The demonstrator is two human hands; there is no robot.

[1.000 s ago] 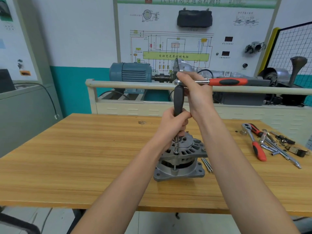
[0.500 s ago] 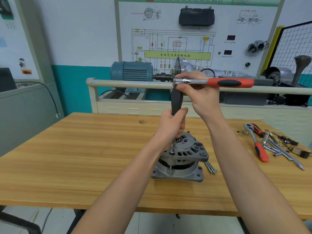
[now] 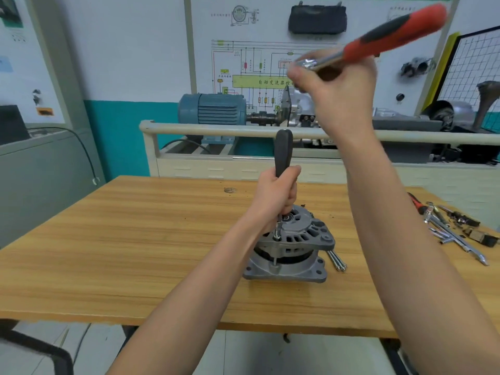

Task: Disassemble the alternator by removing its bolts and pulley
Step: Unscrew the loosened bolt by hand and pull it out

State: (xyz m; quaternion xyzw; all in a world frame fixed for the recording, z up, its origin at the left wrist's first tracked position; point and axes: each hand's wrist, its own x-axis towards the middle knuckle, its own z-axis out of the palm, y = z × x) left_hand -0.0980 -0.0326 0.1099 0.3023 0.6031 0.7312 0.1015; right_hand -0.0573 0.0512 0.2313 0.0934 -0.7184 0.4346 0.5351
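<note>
Standing upright near table [image 3: 108, 253] centre, the alternator [image 3: 290, 247] is set on its flat flange so bolt heads face up and are reached from above. A black-handled driver [image 3: 282, 152] is gripped low by the left hand [image 3: 276, 197], fingers wrapped round the handle, with the socket tip [image 3: 277, 235] seated on a through bolt at the housing's 9 o'clock edge; the low grip likely keeps the shaft vertical on the bolt. The right hand [image 3: 335, 87] is raised well above, at 1 o'clock from the alternator, closed round the metal shank of a red-handled ratchet [image 3: 378, 36], which is blurred and apart from the driver top. Removed long bolts [image 3: 336, 259] are laid just beside the base at 3 o'clock, probably kept close for reassembly. Spare tools [image 3: 454, 228] are piled at the table's 3 o'clock edge. Pulley not discernible from this view.
</note>
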